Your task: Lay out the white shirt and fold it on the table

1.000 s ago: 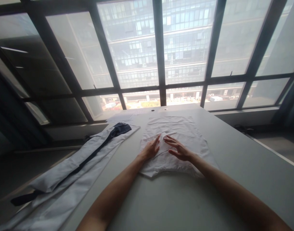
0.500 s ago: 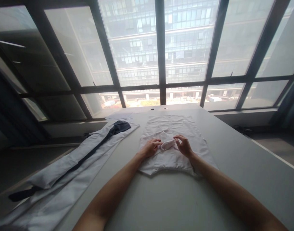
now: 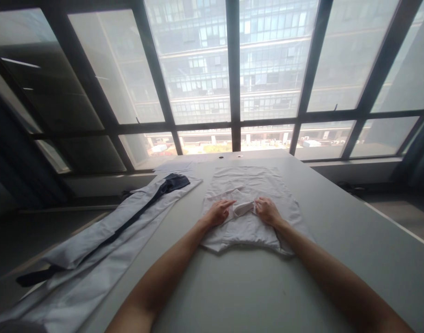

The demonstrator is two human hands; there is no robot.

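Observation:
A white garment [image 3: 253, 231] lies spread on the pale table [image 3: 246, 286], its near edge curved and wrinkled. In the middle of it a folded white band, perhaps a collar [image 3: 244, 209], forms a small loop. My left hand [image 3: 219, 212] rests on the cloth just left of the loop, index finger stretched toward it. At the loop's right end is my right hand [image 3: 267, 210], its fingers bent and closed on the white cloth there.
Along the table's left side lie more white garments [image 3: 142, 231] with a dark strip [image 3: 128, 223] across them. Papers [image 3: 172, 165] and two small round items sit near the far edge. Large windows stand beyond.
My right hand has lowered onto the cloth at the loop's right end. My left index finger now points a little more upward, and the loop has shifted slightly right.

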